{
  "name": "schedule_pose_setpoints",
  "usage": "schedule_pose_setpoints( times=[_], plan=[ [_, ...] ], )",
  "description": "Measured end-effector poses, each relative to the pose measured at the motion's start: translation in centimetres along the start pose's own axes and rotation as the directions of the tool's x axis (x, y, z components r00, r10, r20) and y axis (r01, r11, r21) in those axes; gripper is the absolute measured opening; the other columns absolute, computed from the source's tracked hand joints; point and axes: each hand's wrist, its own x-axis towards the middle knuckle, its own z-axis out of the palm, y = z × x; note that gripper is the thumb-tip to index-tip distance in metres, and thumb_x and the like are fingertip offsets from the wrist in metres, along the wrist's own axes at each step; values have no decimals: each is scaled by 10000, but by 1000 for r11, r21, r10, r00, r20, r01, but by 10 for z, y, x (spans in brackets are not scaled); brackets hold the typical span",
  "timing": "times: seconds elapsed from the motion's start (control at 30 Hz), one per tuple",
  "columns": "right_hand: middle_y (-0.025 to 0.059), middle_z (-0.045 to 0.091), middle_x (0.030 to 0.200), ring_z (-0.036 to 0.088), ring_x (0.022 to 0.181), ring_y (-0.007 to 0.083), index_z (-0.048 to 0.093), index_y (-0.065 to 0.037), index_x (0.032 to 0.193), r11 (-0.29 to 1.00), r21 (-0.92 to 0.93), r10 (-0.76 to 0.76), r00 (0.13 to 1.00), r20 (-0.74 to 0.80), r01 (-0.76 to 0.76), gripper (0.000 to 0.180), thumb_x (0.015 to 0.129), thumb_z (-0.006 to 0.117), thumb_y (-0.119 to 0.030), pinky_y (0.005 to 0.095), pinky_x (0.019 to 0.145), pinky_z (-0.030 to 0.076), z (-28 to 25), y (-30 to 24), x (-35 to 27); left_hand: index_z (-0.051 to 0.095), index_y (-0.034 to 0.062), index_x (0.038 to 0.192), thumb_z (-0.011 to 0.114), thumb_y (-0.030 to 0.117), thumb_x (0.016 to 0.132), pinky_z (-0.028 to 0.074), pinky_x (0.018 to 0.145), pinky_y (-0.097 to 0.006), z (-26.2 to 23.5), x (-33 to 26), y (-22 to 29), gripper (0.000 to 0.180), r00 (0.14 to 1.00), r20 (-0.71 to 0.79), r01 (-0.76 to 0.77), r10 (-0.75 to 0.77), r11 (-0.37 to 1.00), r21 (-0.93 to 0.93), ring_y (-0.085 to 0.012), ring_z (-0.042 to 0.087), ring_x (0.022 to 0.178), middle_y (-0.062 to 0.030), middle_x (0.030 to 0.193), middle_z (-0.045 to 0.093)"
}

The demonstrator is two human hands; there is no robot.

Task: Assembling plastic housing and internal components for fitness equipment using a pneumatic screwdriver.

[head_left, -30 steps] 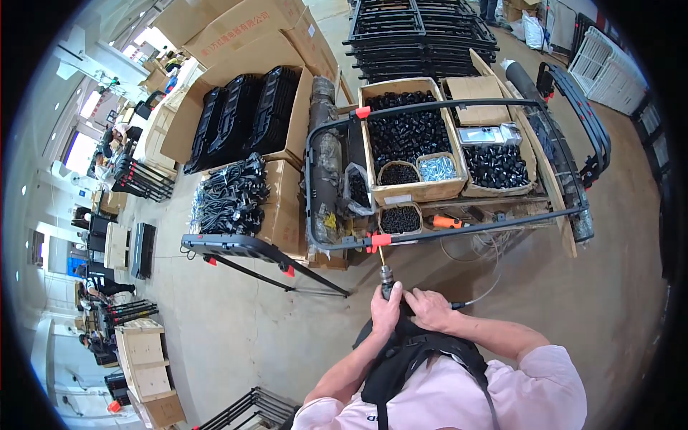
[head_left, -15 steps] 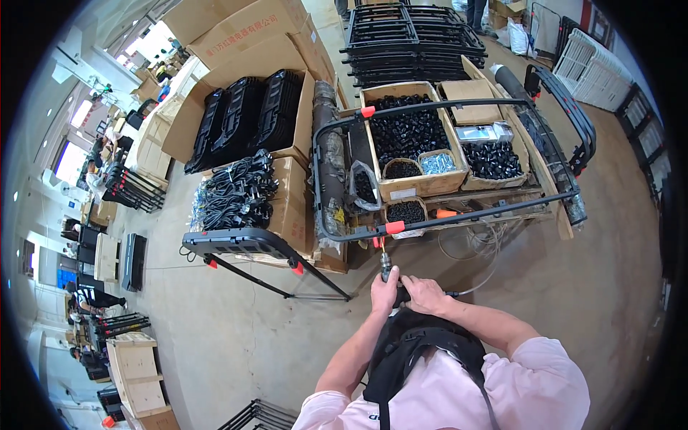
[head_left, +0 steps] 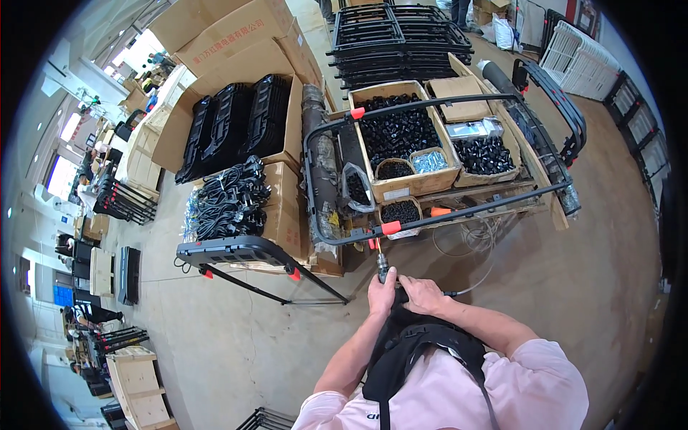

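Observation:
Both my hands are on a drill (head_left: 383,264) with a metal chuck, its bit pointing away from me. My left hand (head_left: 381,292) wraps around its front part, and my right hand (head_left: 423,294) grips the body behind it, hiding most of the handle. A hose (head_left: 474,288) leads off from beside my right hand. The bit tip is at the near rail of a black tubular frame (head_left: 469,211), close to a red clip (head_left: 390,228); whether it touches a screw is too small to tell. The frame rests over the parts boxes.
Beyond the rail stand a box of black caps (head_left: 401,129), a small bin of dark screws (head_left: 400,211) and bright screws (head_left: 430,163). Bundled black cables (head_left: 233,197) lie on a carton to the left. A second black frame (head_left: 244,247) stands in front of them.
The surroundings have shifted slightly left in the picture. My hands keep their grip on the drill, whose bit stays by the near rail.

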Motion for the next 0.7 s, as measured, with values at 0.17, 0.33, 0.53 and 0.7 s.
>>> schedule_pose_setpoints(
  times=[0.17, 0.33, 0.53, 0.7],
  plan=[
    [262, 715, 1124, 712, 1039, 447, 494, 16, 1340, 999, 14, -41, 998, -51, 41, 729, 777, 852, -279, 518, 896, 584, 4, 7, 3, 679, 4, 973, 729, 462, 1001, 490, 739, -365, 1, 4, 2, 462, 999, 37, 36, -34, 998, -57, -153, 560, 787, -40, 850, 652],
    [265, 723, 1072, 718, 1006, 449, 495, 26, 1299, 999, 16, -30, 999, -33, 30, 696, 770, 847, -259, 518, 876, 588, -3, 6, 3, 671, -4, 972, 734, 466, 995, 493, 737, -360, 4, 9, 2, 474, 999, 40, 38, -36, 998, -51, -148, 561, 791, -39, 859, 659],
    [274, 727, 1031, 719, 992, 456, 493, 26, 1255, 999, 24, -37, 998, -59, 38, 655, 768, 841, -240, 522, 861, 589, 0, 11, 7, 666, -4, 976, 734, 468, 994, 498, 735, -359, 7, 16, 4, 477, 999, 20, 29, -30, 999, 17, -151, 576, 788, -40, 854, 663],
    [281, 726, 1047, 717, 997, 460, 485, 27, 1259, 998, 42, -39, 997, -64, 41, 661, 773, 843, -243, 530, 864, 585, -3, 8, 11, 661, 7, 961, 742, 458, 989, 497, 712, -348, 8, 29, -8, 459, 1000, 1, 15, -15, 1000, 28, -135, 578, 764, -30, 827, 659]
  ],
)
